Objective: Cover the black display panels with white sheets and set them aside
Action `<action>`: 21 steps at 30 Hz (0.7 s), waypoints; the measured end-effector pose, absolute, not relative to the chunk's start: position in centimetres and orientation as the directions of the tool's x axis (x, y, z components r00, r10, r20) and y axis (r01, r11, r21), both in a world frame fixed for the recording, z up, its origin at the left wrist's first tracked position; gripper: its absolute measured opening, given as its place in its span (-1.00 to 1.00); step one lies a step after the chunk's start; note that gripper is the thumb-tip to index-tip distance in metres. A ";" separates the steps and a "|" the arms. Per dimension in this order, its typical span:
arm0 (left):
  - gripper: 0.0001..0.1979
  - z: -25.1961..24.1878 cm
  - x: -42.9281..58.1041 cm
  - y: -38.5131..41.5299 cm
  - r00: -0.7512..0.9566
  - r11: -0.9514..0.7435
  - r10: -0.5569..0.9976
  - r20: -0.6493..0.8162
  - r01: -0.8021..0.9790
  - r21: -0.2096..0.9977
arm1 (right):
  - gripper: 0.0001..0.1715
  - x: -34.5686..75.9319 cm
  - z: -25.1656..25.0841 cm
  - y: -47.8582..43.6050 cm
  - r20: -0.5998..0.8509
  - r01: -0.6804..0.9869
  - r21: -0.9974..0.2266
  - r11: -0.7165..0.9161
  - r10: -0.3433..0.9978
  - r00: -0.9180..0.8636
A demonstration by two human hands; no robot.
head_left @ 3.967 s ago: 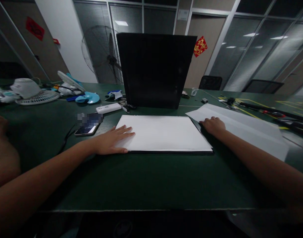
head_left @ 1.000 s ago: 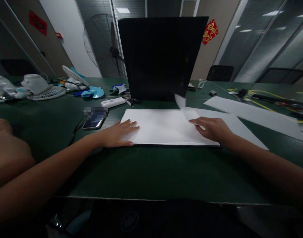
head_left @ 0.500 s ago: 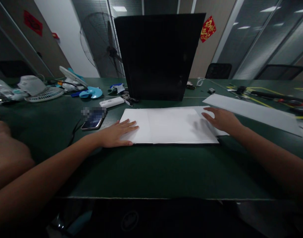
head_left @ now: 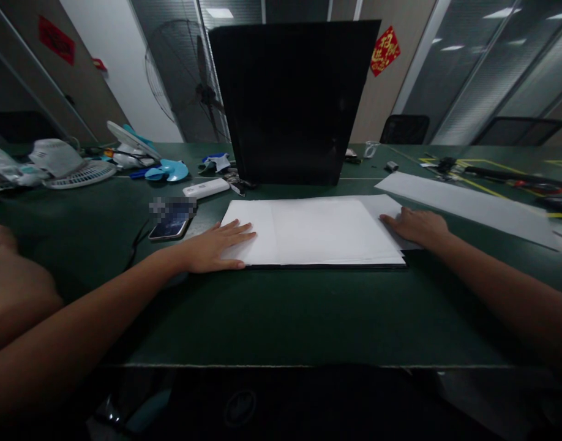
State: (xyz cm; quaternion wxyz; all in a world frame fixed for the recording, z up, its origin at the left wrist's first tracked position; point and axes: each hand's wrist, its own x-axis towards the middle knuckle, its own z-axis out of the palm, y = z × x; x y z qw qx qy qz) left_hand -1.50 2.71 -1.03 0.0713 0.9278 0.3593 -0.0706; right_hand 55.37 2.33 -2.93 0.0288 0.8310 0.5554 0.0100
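A stack of white paper sheets (head_left: 318,229) lies on a flat black board at the middle of the green table (head_left: 281,318). My left hand (head_left: 214,247) rests flat on the stack's left edge, fingers stretched out. My right hand (head_left: 417,226) lies on the right edge of the top sheet, which sticks out past the stack to the right; its fingers are loosely spread and flat. A tall black upright panel (head_left: 292,101) stands just behind the paper.
A phone (head_left: 171,225) and a white stick-shaped device (head_left: 206,187) lie left of the paper. Small fans and blue parts (head_left: 138,156) clutter the far left. A long white sheet (head_left: 464,205) and cables (head_left: 505,177) lie at the right. The table's front edge runs below my arms.
My right hand brought a sheet over from the right, laid it on the stack, and slid to the stack's right edge. My left hand has stayed put.
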 end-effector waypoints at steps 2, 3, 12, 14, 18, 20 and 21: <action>-0.04 -1.1 -1.5 2.8 0.728 -0.727 0.662 -0.179 0.682 0.087 | 0.15 54.6 -2.9 2.1 -0.004 0.932 0.056 -0.358 0.933 0.359; -0.02 -1.2 -1.5 2.8 0.725 -0.723 0.665 -0.177 0.685 0.088 | 0.16 54.3 -2.9 2.0 0.005 0.937 0.055 -0.346 0.938 0.347; 0.04 -0.9 -2.1 2.4 0.720 -0.712 0.681 -0.135 0.694 0.106 | 0.06 51.6 -2.6 1.0 0.080 0.980 0.067 -0.189 0.980 0.183; 0.01 -0.9 -2.1 2.4 0.719 -0.709 0.687 -0.111 0.695 0.119 | -0.06 51.2 -2.4 0.9 0.124 0.988 0.008 -0.153 0.981 0.151; -0.07 -1.1 -2.1 2.7 0.728 -0.721 0.675 -0.118 0.685 0.102 | -0.31 50.8 -1.8 0.7 0.182 0.991 -0.090 -0.099 0.977 0.114; -0.14 -1.3 -2.1 3.0 0.742 -0.738 0.658 -0.131 0.669 0.086 | -0.34 51.1 -1.7 0.7 0.204 0.987 -0.120 -0.108 0.970 0.130; -0.16 -1.3 -2.2 3.0 0.749 -0.746 0.649 -0.132 0.661 0.082 | -0.32 51.3 -1.8 0.8 0.213 0.984 -0.129 -0.119 0.966 0.145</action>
